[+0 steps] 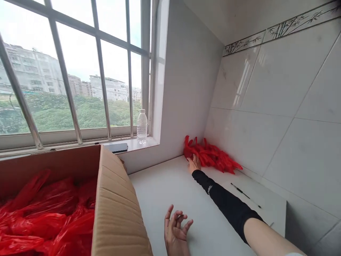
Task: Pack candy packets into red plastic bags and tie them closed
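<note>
Several red plastic bags [215, 156] lie heaped in the far corner of the white tabletop [157, 181], against the wall. My right hand [195, 164], its arm in a black sleeve, is stretched out to the left end of this heap. Its fingers and thumb close on a red plastic bag [188, 147] there; the fingertips are partly hidden in the plastic. Near the lower middle, my left hand [177, 231] is held palm up over the tabletop, fingers apart and loosely curled, with nothing in it.
A cardboard box [119, 206] filled with red plastic bags [50, 217] stands at the left. A black pen [245, 193] lies right of my right arm. On the windowsill are a clear bottle [142, 126] and a dark phone-like slab [117, 147]. Tiled wall [253, 135] bounds the right.
</note>
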Motion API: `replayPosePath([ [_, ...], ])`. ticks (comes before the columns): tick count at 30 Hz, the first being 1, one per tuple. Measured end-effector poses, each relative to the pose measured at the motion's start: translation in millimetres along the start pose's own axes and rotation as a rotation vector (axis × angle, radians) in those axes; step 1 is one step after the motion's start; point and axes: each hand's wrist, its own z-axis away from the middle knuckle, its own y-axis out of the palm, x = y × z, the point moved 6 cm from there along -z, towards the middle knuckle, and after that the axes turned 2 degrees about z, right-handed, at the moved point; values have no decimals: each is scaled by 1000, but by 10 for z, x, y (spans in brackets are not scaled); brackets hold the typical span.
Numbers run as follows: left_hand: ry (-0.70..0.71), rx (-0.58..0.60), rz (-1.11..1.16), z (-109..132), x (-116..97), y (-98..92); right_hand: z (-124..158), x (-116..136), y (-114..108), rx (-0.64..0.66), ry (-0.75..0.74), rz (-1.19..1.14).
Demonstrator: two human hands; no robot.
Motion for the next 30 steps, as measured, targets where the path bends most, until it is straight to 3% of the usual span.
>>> replayPosePath([
  [3, 14, -6, 0, 29, -9, 26, -59, -199, 320, 101, 28, 65],
  [6, 17, -12, 3, 41, -38, 33, -35, -217, 485, 140, 7, 84],
  [14, 135, -70, -116, 44, -66, 77, -65, -475, 334, 28, 9, -64],
  [18, 177, -106, -219, 100, -75, 179, -196, -569, 300, 79, -45, -384],
  [21, 100, -69, -248, 147, -45, 281, -94, -618, 267, 103, -112, -734],
  [27, -249, -19, -191, 290, 232, 504, 700, -813, 240, 329, -132, -1430],
  [30, -201, 15, -256, 279, 295, 537, 1058, -873, 272, 476, -59, -1665],
])
